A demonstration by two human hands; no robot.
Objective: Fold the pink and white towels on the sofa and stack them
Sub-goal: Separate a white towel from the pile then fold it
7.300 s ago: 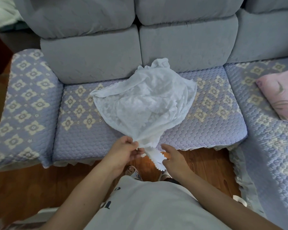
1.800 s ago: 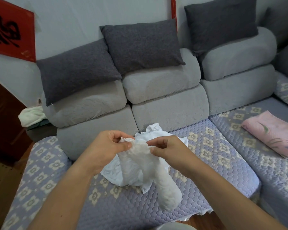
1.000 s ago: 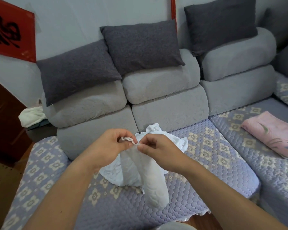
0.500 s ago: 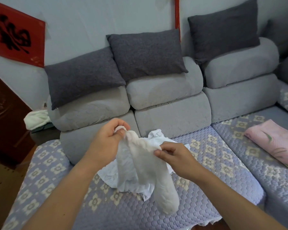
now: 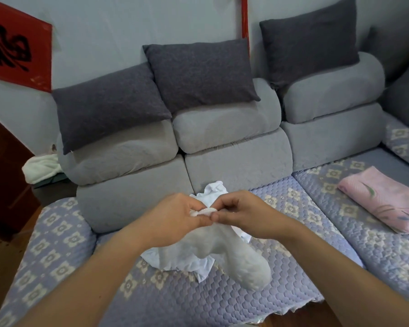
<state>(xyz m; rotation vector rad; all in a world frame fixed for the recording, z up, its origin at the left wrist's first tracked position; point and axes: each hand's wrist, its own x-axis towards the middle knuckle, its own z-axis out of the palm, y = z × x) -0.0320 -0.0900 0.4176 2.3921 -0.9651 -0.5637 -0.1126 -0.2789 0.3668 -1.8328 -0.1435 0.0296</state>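
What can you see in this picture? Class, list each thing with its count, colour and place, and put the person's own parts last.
white towel: one, white, bunched on the middle seat, one edge lifted by both hands
pink towel: one, pink with a leaf print, folded on the right seat
sofa: one, grey, against the wall
seat cover: lilac with cream flowers, over the seats
cushions: three in full view, dark grey, on the backrests
wall hanging: one, red with black strokes, upper left
pale cloth: one, off-white, left of the sofa
left hand: pinches the towel edge
right hand: pinches the same edge
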